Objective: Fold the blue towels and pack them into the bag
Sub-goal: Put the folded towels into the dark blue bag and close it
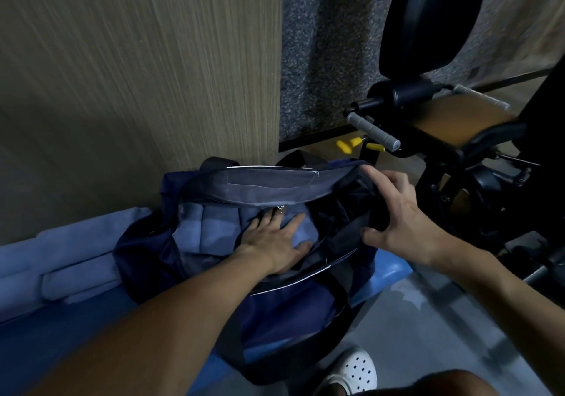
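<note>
Left hand (275, 239) flat on soft, compressible towel (211, 230) in duffel bag (290, 313); right hand (394, 218) grips its rim. Probably best lifted by folded edge.

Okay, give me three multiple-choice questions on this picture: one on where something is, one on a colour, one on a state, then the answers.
1. Where is the left hand?
A. On the towel inside the bag
B. On the floor
C. On the wall

2. What colour is the shoe?
A. Black
B. White
C. Red

3. How is the bag?
A. Zipped shut
B. Open at the top
C. Folded flat

Answers:
1 A: its flat fingers lie on the blue towel in the bag.
2 B: the perforated shoe below the bag is white.
3 B: the right hand grips its end and the towel shows through the opening.
</note>
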`<state>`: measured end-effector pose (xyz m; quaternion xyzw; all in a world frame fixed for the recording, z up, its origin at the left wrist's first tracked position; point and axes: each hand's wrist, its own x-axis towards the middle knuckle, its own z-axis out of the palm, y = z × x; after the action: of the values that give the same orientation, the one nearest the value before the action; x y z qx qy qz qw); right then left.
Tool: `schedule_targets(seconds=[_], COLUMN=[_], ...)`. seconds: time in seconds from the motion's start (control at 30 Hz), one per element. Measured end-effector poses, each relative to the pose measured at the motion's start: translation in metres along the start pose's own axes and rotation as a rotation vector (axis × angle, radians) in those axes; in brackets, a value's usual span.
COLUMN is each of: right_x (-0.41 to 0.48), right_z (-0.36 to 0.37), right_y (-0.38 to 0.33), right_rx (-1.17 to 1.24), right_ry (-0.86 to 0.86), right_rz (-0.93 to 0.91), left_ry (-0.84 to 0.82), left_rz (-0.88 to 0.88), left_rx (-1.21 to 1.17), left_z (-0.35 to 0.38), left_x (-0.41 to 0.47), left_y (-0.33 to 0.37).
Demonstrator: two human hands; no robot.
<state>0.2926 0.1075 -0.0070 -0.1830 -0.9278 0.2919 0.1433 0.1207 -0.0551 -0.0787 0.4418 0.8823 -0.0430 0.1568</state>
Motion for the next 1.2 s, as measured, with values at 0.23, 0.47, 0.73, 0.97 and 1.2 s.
schedule_targets(seconds=[0.23,0.47,0.73,0.97,1.2], right_x=[-0.005,-0.020,-0.012,-0.015,-0.017], right_z=[0.002,0.004,0.013,0.021,0.021], right_y=[-0.007,-0.031,-0.061,-0.057,-0.069], right_rx=[-0.086,-0.267,-0.359,-0.457,-0.474], right_ry=[0.035,0.181,0.112,0.013,-0.021], right_rz=[0.018,-0.094,0.017,0.129,0.080], left_ry=[-0.011,0.307,0.678,0.672,0.645], left_rz=[0.054,0.181,0.136,0.089,0.038], left_rx=[-0.038,-0.167,0.085,0.337,0.239], left_z=[-0.007,-0.024,-0.037,-0.038,-0.045], left_x=[-0.017,-0.096,-0.147,-0.161,-0.164], left_y=[-0.005,-0.034,-0.095,-0.108,-0.113])
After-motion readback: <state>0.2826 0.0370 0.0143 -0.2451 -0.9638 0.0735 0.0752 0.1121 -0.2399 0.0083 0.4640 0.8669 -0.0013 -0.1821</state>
